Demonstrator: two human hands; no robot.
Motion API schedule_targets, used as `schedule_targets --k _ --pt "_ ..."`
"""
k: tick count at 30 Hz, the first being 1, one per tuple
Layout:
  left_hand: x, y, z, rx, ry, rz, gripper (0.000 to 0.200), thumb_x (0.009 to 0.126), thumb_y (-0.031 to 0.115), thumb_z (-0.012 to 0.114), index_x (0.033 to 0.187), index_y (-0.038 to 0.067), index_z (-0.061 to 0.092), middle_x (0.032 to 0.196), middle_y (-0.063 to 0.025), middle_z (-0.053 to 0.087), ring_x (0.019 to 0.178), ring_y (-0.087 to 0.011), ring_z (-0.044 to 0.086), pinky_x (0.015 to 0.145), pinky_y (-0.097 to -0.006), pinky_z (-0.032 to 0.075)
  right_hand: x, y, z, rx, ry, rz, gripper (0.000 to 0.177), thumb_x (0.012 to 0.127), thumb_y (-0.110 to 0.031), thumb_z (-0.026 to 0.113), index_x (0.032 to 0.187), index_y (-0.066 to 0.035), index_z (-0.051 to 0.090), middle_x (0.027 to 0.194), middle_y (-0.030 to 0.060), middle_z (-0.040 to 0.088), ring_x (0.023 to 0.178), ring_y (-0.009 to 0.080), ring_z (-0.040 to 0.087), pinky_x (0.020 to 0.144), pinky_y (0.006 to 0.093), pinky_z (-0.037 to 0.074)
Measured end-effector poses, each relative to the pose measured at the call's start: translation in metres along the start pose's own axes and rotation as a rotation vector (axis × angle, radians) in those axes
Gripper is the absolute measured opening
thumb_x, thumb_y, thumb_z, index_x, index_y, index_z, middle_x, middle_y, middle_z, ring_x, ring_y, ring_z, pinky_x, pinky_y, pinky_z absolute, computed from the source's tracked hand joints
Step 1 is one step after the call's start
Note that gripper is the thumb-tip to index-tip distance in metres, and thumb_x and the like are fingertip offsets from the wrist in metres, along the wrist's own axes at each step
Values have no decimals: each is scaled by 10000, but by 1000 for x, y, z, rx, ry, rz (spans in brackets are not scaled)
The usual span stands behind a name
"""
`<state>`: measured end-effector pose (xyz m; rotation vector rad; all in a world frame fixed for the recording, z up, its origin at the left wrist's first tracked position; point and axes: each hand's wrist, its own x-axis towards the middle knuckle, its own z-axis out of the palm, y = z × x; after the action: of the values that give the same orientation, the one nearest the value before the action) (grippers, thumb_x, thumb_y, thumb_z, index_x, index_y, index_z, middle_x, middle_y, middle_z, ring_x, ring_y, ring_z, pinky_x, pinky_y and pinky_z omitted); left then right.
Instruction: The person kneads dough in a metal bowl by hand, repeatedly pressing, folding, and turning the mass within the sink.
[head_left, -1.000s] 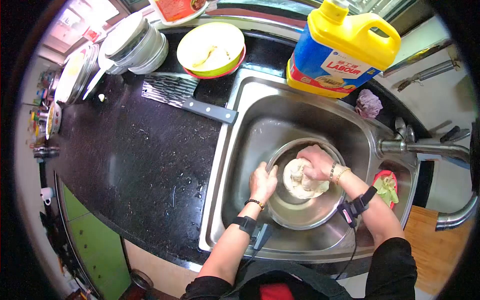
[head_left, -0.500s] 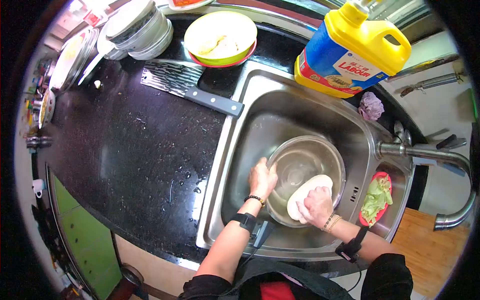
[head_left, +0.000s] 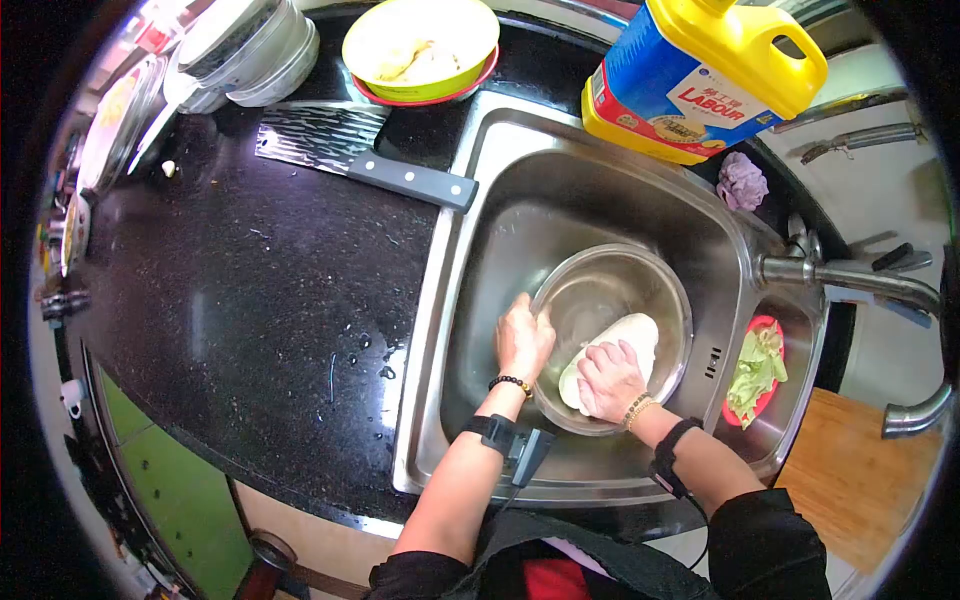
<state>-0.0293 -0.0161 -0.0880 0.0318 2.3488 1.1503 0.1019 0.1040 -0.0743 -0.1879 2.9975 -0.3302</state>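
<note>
A round metal basin [head_left: 560,300] with water in it stands inside the sink. At its left side, my left hand [head_left: 524,338] grips the rim, thumb and fingers around the edge. A smooth, pale white-green oval vegetable [head_left: 632,335] lies tilted in the basin; its exact kind I cannot make out. My right hand [head_left: 610,382] is closed over the vegetable's lower part, hiding some of its surface.
Left of the sink [head_left: 470,160] lies a cleaver [head_left: 410,180], its handle over the sink rim. A yellow bowl [head_left: 420,70], a yellow detergent jug [head_left: 700,95] and stacked bowls [head_left: 270,65] stand behind. Leaves lie in a red basket [head_left: 762,322] below the faucet [head_left: 850,275].
My right hand has turned and shifted slightly left and up in view, together with the vegetable. My left hand stays on the basin's rim. The whole view has moved a little.
</note>
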Motion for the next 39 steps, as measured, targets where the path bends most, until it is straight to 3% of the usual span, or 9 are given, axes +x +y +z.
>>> schedule_targets --k 5,18,24,27,31,33,34,35,39 --pt "1 -3 3 25 -8 -5 187 772 169 577 794 -5 512 772 -261 578 776 -436 548 657 -476 436 20 0 16 -26 49 34 167 674 -264 562 724 -109 522 805 62 495 841 236 487 803 444 350" --pt "2 -8 10 -14 65 24 236 780 202 586 759 -5 476 701 -254 561 721 -441 544 622 -474 425 64 13 45 31 104 27 174 649 -274 572 682 -107 533 686 78 507 723 249 493 692 393 362" --pt "2 -11 11 11 80 28 262 786 232 582 761 0 462 702 -263 560 730 -450 541 623 -472 422 80 15 56 10 3 112 180 663 -300 553 673 -122 571 726 91 571 742 246 527 701 387 364" --pt "1 -7 10 14 102 61 256 782 227 585 765 2 464 686 -248 558 714 -444 540 618 -465 423 86 14 54 -62 -86 170 213 687 -312 522 713 -115 599 760 95 588 788 246 544 729 391 363" --pt "4 -8 6 -1 10 40 220 786 206 569 816 1 498 797 -257 582 810 -435 549 680 -471 435 90 16 47 -51 -170 182 333 726 -362 490 854 -84 623 853 126 602 857 277 552 806 410 360" --pt "3 -13 10 8 43 52 216 785 207 570 828 5 504 797 -258 581 811 -430 551 683 -470 434 85 25 46 119 -275 107 393 752 -415 475 868 -68 616 919 150 602 899 304 556 832 444 369" --pt "4 -14 10 -35 19 64 216 782 207 578 835 9 509 782 -254 583 800 -427 556 678 -470 434 92 39 40 232 -470 135 457 762 -465 461 892 -53 610 984 177 594 938 339 551 846 452 390" --pt "2 -8 7 -27 32 80 223 778 208 586 824 7 501 751 -246 583 778 -430 557 664 -475 432 95 54 26 321 -392 70 490 775 -478 438 920 -40 602 1016 196 581 942 353 548 818 436 419" --pt "1 -8 6 -5 39 62 231 769 205 599 799 4 488 719 -241 578 751 -429 559 642 -479 428 69 119 18 365 -343 429 483 838 -424 348 935 -9 575 958 217 581 927 362 536 806 431 416"
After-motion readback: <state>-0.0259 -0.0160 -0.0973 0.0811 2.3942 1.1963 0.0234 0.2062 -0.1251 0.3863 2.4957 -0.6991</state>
